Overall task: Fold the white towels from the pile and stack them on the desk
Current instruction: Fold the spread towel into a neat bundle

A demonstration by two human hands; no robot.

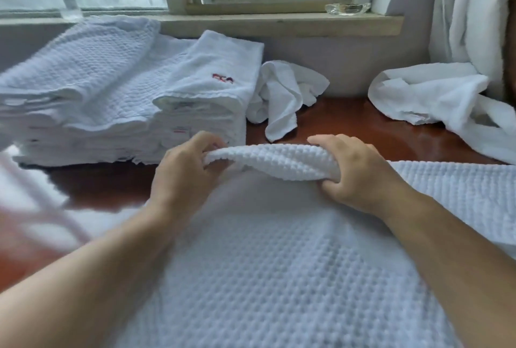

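At desk's [363, 135] near edge, left hand [181, 172] and right hand [357, 172] pinch towel's [279, 278] fold; best keep edges aligned, then place on stack [117, 102] at left.

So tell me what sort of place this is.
Probably a hotel room or its linen area. A tall stack of folded white towels, the top one with red embroidered lettering, sits on a polished wooden desk under a window sill holding a glass ashtray. Both hands grip a waffle-weave towel.
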